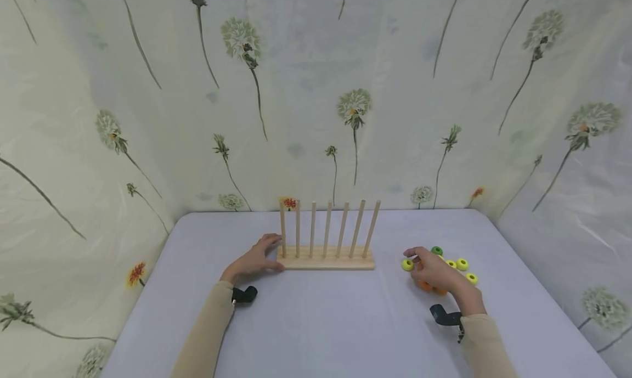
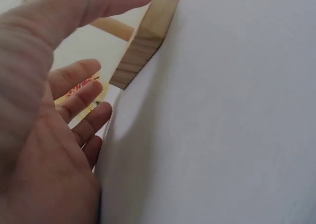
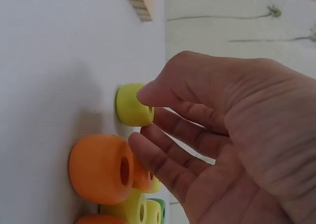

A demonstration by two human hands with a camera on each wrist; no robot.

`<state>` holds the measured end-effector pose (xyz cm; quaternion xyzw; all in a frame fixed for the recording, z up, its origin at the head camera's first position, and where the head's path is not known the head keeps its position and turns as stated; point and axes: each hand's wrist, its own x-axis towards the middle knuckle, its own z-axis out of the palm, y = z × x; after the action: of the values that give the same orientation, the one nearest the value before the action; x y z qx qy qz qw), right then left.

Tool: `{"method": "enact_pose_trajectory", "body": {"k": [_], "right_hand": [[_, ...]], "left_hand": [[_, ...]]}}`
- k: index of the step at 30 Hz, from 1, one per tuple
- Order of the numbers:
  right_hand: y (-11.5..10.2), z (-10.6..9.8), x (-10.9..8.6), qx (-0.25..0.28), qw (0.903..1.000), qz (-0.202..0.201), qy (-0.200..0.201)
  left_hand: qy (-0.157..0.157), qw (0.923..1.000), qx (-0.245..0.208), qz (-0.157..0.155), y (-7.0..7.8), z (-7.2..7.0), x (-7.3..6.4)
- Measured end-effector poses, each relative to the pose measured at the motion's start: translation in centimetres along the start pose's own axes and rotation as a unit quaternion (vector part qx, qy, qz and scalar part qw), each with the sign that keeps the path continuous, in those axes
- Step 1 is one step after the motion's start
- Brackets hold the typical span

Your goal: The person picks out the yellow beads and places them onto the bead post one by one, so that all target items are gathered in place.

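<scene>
Noting the left hand [image 1: 254,259] loosely spread at the left end of the peg rack [image 1: 326,266], perhaps steadying it. The right hand [image 1: 438,271] reaches a yellow bead [image 1: 407,265] on the worktop [image 1: 321,323], right of the rack; we cannot tell whether it grips. Other beads [image 3: 96,169] cluster close, probably for easy reach.

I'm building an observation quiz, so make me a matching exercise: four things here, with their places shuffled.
1. Pale wooden rack with upright pegs
2. Round, holed green bead
3. Bare left hand
4. Bare right hand

A. At a round, holed yellow bead
B. Between the hands
C. At the rack's left end
D. Farthest back of all beads

Pairs: 1-B; 2-D; 3-C; 4-A
</scene>
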<state>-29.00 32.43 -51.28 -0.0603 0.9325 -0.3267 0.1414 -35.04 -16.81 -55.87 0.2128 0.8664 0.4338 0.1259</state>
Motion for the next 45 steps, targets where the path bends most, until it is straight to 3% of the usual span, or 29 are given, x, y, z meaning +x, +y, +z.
{"method": "enact_pose_trajectory", "body": {"k": [9, 24, 34, 45], "right_hand": [[0.3, 0.4, 0.6, -0.021, 0.9996, -0.004, 0.018], [1.2, 1.0, 1.4, -0.018, 0.9995, 0.006, 0.025], [1.3, 1.2, 1.4, -0.002, 0.9994, 0.004, 0.035], [1.6, 1.3, 1.4, 0.0, 0.999, 0.001, 0.045]], "left_hand": [[-0.007, 0.9992, -0.038, 0.008, -0.1, 0.0, -0.2], [-0.008, 0.9992, -0.023, 0.033, -0.3, 0.4, 0.0], [-0.005, 0.9998, -0.011, 0.016, -0.4, 0.6, 0.0], [-0.001, 0.9996, 0.003, 0.03, -0.3, 0.6, 0.0]]}}
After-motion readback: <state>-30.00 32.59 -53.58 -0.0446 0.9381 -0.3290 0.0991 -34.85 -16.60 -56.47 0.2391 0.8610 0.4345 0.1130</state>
